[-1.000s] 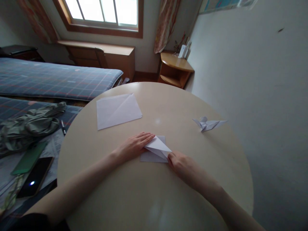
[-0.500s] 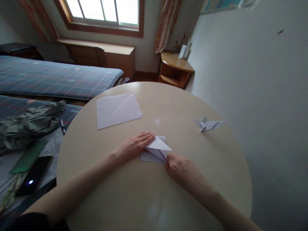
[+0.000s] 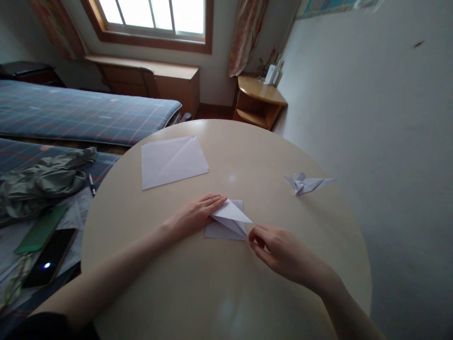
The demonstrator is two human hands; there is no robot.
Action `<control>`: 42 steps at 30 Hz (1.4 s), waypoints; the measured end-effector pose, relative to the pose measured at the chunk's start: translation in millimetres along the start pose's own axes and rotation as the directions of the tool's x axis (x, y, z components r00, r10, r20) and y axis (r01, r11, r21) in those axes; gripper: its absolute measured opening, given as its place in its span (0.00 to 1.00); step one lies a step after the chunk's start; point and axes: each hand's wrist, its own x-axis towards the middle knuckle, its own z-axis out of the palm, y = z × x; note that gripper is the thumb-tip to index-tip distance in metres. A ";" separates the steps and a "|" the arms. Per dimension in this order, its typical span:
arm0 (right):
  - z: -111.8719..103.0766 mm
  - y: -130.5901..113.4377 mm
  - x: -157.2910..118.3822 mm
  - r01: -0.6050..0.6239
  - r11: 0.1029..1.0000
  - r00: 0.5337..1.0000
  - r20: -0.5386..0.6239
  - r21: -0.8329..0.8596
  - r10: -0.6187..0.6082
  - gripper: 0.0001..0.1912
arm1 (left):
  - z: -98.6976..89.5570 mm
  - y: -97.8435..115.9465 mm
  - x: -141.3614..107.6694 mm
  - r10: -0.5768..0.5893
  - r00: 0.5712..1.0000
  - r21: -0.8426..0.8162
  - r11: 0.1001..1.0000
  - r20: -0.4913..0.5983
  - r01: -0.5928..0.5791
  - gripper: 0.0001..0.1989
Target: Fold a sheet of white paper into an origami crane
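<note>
A small piece of white folded paper (image 3: 226, 229) lies on the round table in front of me, with a pointed flap raised a little at its upper side. My left hand (image 3: 203, 210) is laid flat, fingers stretched out, over the flap's left end. At the paper's lower right corner is my right hand (image 3: 279, 245), its thumb and forefinger curled into a ring and their tips pinched at the corner. A finished paper crane (image 3: 307, 183) stands apart on the right of the table.
Larger white sheets (image 3: 173, 163) with a diagonal crease lie at the table's (image 3: 170, 293) back left. Left of it are a phone (image 3: 51, 257), a green case (image 3: 42, 231), a pen (image 3: 92, 184) and a crumpled cloth (image 3: 46, 182) on a bed. A wall (image 3: 396, 141) rises on the right.
My right hand has shifted slightly right and turned, its fist loosening so that a gap shows between thumb and forefinger. The left hand stays on the paper.
</note>
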 end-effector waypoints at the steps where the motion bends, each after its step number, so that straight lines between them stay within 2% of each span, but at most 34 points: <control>1: 0.5 -1.3 0.4 0.012 1.000 1.000 -0.012 0.009 -0.012 0.05 | -0.2 -0.1 -0.1 -0.007 1.000 -0.011 1.000 -0.007 0.006 0.23; 4: 5.5 -3.3 2.9 0.004 1.000 0.996 -0.088 -0.025 -0.007 0.01 | 0.1 -0.4 -0.5 -0.014 1.000 -0.034 0.999 -0.025 0.013 0.24; 9: 22.2 -2.2 8.1 -0.063 0.993 0.989 -0.142 -0.099 0.048 0.03 | 1.5 -1.3 -1.1 -0.011 0.999 -0.046 0.999 -0.042 0.009 0.24; 14: 32.7 -0.5 10.3 -0.141 0.989 0.976 -0.161 0.037 0.145 0.04 | 1.5 -2.0 -0.9 -0.007 1.000 -0.031 0.999 -0.027 0.007 0.24; 18: 32.4 1.3 10.4 -0.202 0.960 0.960 -0.153 0.192 0.233 0.05 | 1.4 -1.7 -0.6 -0.004 1.000 -0.014 1.000 -0.018 0.003 0.24; 24: 31.0 3.6 11.8 -0.269 0.904 0.944 -0.096 0.332 0.315 0.06 | 3.9 -1.6 -0.4 -0.001 1.000 0.009 1.000 -0.022 0.002 0.24; 29: 31.1 2.7 14.9 -0.329 0.874 0.926 -0.059 0.358 0.372 0.05 | 5.2 -1.6 -0.5 0.012 1.000 0.047 0.999 0.001 -0.012 0.23; 34: 29.4 0.2 15.0 -0.362 0.866 0.912 -0.059 0.346 0.405 0.05 | 2.0 5.2 -1.5 -0.017 0.997 0.086 0.996 0.071 0.011 0.23; 42: 22.6 2.0 12.8 -0.396 0.862 0.907 -0.014 0.316 0.421 0.06 | -4.0 14.7 -3.1 -0.052 0.983 0.040 0.998 0.176 0.046 0.31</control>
